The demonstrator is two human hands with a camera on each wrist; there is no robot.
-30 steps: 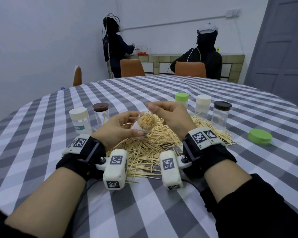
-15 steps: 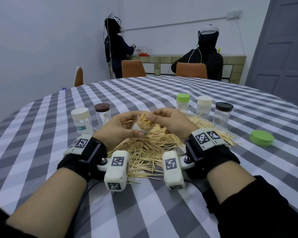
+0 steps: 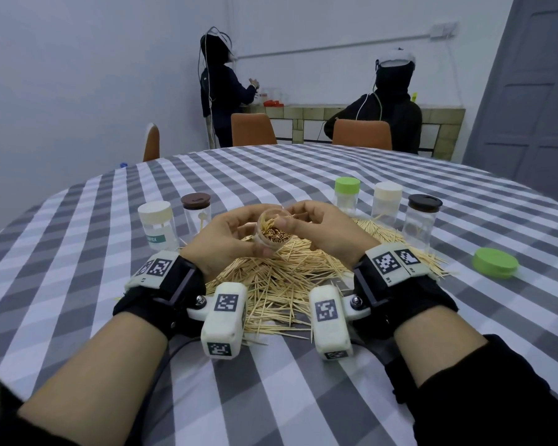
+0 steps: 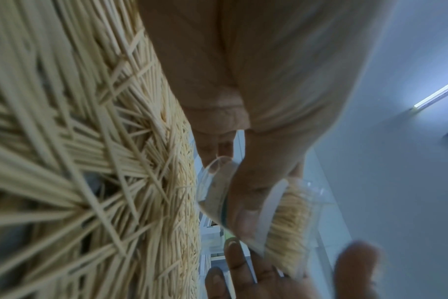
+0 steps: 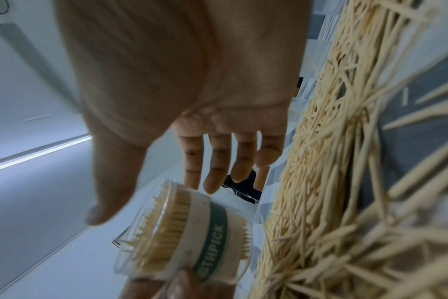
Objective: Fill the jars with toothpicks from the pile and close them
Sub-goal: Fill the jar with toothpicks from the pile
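Clear glossy plastic jar point(image 3: 271, 233), wooden toothpicks point(image 3: 271, 284)

Bare desk point(image 3: 303, 175) is left open beyond the jars; two capped jars point(image 3: 174, 220) flank the toothpick pile point(image 3: 271, 284) at left, three point(image 3: 384, 207) at right, a green lid point(image 3: 495, 263) farther right.

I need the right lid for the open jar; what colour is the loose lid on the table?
Green. The loose lid shows best in the head view.

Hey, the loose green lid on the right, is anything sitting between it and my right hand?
Nothing visible. The green lid lies alone on the tablecloth, right of the right hand, which is open beside the filled jar held by the left hand. Only scattered ends of the toothpick pile lie between.
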